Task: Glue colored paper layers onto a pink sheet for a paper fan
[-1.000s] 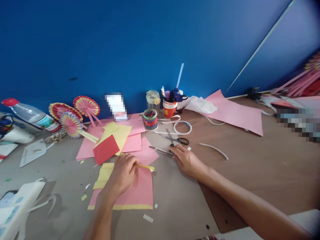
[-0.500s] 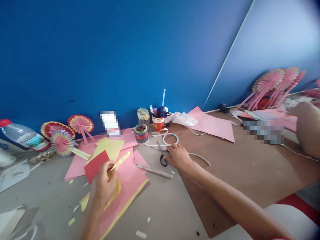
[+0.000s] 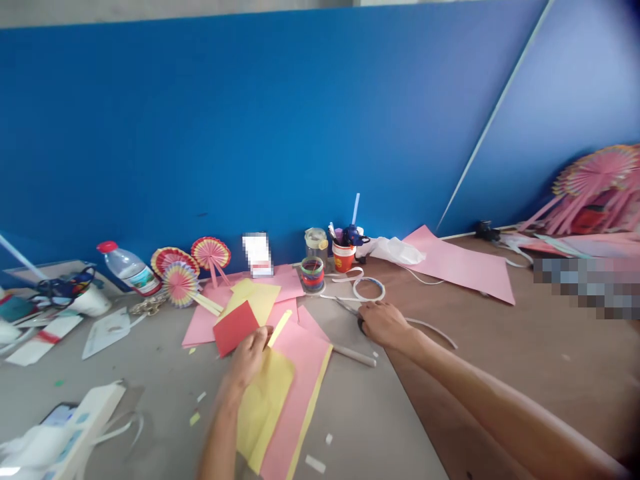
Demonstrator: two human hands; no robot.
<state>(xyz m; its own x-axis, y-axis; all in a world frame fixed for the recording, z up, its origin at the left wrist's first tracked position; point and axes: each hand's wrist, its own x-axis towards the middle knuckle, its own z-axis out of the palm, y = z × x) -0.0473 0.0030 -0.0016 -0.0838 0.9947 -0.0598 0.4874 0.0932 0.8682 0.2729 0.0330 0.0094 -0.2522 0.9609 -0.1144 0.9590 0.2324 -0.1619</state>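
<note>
My left hand (image 3: pixel 250 360) is closed in a pinch on a narrow yellow paper strip (image 3: pixel 279 328) that sticks up and to the right. It hovers over a yellow sheet (image 3: pixel 265 407) and a pink sheet (image 3: pixel 300 380) lying at a slant. A red paper square (image 3: pixel 235 327) lies just left of the hand. My right hand (image 3: pixel 383 322) rests curled on the handles of the scissors (image 3: pixel 350 311), whose blades point away to the left. A grey stick-like tool (image 3: pixel 354 355) lies between the two hands.
More pink and yellow sheets (image 3: pixel 250 297) lie behind, with small paper fans (image 3: pixel 183 267), a water bottle (image 3: pixel 129 268), a tape ring (image 3: pixel 369 289), a banded cup (image 3: pixel 313 273) and a red pen cup (image 3: pixel 343 255) along the blue wall. A large pink sheet (image 3: pixel 460 267) and pink fans (image 3: pixel 595 187) are at the right.
My left hand lifted the yellow strip off the pink sheet and holds it raised. My right hand moved from the grey tool onto the scissors' handles. The view swung upward.
</note>
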